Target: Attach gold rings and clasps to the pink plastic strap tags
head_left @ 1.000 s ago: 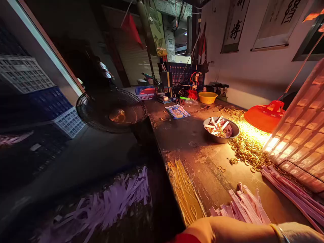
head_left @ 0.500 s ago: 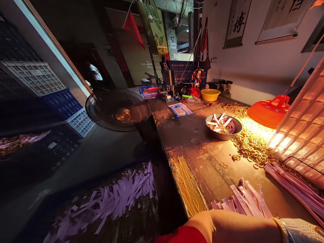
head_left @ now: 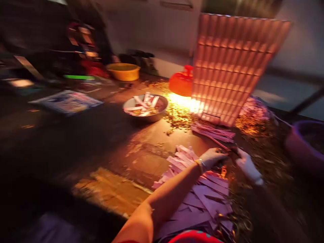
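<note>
My left hand [head_left: 213, 158], in a pale knitted glove, is closed near the right side of the table. My right hand [head_left: 247, 166], also gloved, is closed just beside it. A narrow pink strap [head_left: 218, 143] runs into the fingers of both hands; motion blur hides the exact grip. Under my left forearm lies a spread pile of pink strips [head_left: 199, 199]. Beyond the hands is a bundle of long pink straps [head_left: 215, 131]. Loose brass-coloured rings [head_left: 178, 118] are heaped beneath the lamp, and more rings [head_left: 243, 222] lie at the lower right.
A red lamp [head_left: 181, 82] glows beside an upright ribbed panel [head_left: 233, 67]. A metal bowl [head_left: 163, 113] holds pale strips. Farther back stand a yellow basin [head_left: 124, 72] and a flat printed packet [head_left: 68, 101]. At the right edge is a purple tub [head_left: 296, 145].
The view has swung right and down, smearing the picture. Both hands now show, with a pink strap between them; before, only part of the left glove was visible.
</note>
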